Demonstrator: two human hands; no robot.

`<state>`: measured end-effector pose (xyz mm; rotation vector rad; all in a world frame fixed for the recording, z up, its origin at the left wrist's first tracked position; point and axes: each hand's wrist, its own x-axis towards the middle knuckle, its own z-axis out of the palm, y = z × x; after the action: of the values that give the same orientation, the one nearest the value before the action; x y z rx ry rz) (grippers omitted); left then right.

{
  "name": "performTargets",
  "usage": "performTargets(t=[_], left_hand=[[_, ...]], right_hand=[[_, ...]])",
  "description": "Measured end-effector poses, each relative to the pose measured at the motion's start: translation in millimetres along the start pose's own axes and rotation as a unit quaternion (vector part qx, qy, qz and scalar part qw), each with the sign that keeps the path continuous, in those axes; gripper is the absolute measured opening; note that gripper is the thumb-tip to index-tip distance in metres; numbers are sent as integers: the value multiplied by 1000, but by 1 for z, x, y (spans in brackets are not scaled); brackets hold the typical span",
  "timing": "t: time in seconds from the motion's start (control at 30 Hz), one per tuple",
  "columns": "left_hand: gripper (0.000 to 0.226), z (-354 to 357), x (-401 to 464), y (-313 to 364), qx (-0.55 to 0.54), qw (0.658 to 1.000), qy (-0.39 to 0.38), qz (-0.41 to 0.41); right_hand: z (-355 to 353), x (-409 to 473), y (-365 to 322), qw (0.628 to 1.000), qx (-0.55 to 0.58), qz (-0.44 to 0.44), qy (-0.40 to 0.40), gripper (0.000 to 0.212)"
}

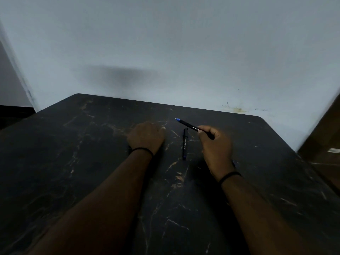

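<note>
right grip (215,144) is pinching the black pen (187,124) near its middle, blue tip pointing to 10 o'clock above the counter (73,162). second pen (184,144) is lying at its 9 o'clock, untouched. left grip (146,137) is resting curled further toward 9; can't tell if it's holding anything. Judging one pen picked, one pending.
</note>
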<state>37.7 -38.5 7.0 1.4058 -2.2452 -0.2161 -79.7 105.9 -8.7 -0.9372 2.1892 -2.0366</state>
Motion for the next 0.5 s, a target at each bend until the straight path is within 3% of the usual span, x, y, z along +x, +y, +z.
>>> performTargets(t=[0.23,0.5], left_hand=[[29,-3,0,5,-7,999,-37,3],[22,0,3,5,-63,997,-42,18]], right_hand=[[1,0,3,1000,-9,-4,-26,13],[-1,-3,0,998,-46,-27,-33,14]])
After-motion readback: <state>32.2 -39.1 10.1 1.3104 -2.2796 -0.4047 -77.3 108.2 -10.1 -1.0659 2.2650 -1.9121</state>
